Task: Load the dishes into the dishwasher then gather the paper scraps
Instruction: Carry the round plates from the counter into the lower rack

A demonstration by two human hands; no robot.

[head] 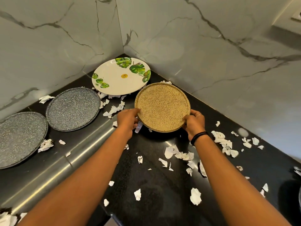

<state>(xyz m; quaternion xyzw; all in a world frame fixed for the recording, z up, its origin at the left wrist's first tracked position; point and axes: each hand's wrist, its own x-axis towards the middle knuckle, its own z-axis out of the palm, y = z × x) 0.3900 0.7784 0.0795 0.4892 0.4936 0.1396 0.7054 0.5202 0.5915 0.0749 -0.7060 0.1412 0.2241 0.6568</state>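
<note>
While bits of torn paper (177,154) lie on the black tabletop (151,185), the left hand (127,120) and right hand (195,122) each have a tight grip on the tan plate (162,107), tipped up.

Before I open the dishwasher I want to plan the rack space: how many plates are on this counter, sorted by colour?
Tan speckled plate, held at its rim by the left hand and the right hand: 1
White plate with green leaves: 1
Grey speckled plates: 2
Total: 4 plates

A dark object at the right edge is too cut off to count.
</note>
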